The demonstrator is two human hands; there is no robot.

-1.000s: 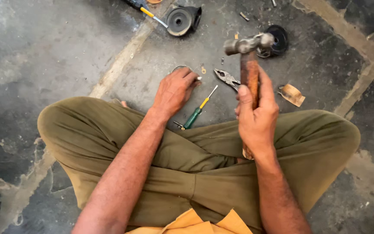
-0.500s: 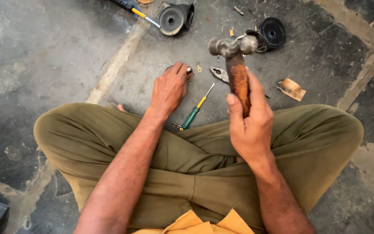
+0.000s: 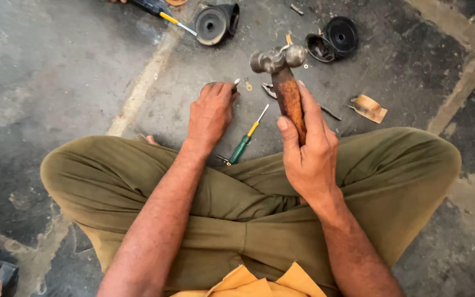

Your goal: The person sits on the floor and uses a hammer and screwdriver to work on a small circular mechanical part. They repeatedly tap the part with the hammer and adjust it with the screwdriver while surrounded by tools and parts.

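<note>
The person sits cross-legged on a stained grey concrete floor (image 3: 72, 82), wearing olive-green trousers (image 3: 221, 209).

The right hand (image 3: 309, 151) is clenched around the worn brown wooden handle of a ball-peen hammer with a dull steel head (image 3: 279, 59). The hammer stands nearly upright, head raised above the floor, with the thumb lying along the left side of the handle.

The left hand (image 3: 211, 113) rests palm down on the floor, fingers curled over a small round grey metal part (image 3: 210, 84), of which only the far edge shows. A short metal pin (image 3: 237, 82) protrudes just beside the fingertips. Whether the hand grips the part or only presses on it cannot be determined.

Between the two hands lies a screwdriver with a green and yellow handle (image 3: 244, 144), its shaft pointing away from the person. A pair of steel pliers (image 3: 270, 89) lies partly hidden behind the hammer handle. To the right lies a bent tan metal strip (image 3: 370, 108).

Farther away stand a black cup-shaped housing (image 3: 215, 23) and a black round ribbed disc with a cap (image 3: 339, 37). A second screwdriver with a dark handle and yellow collar (image 3: 163, 12) lies near the top edge.
</note>
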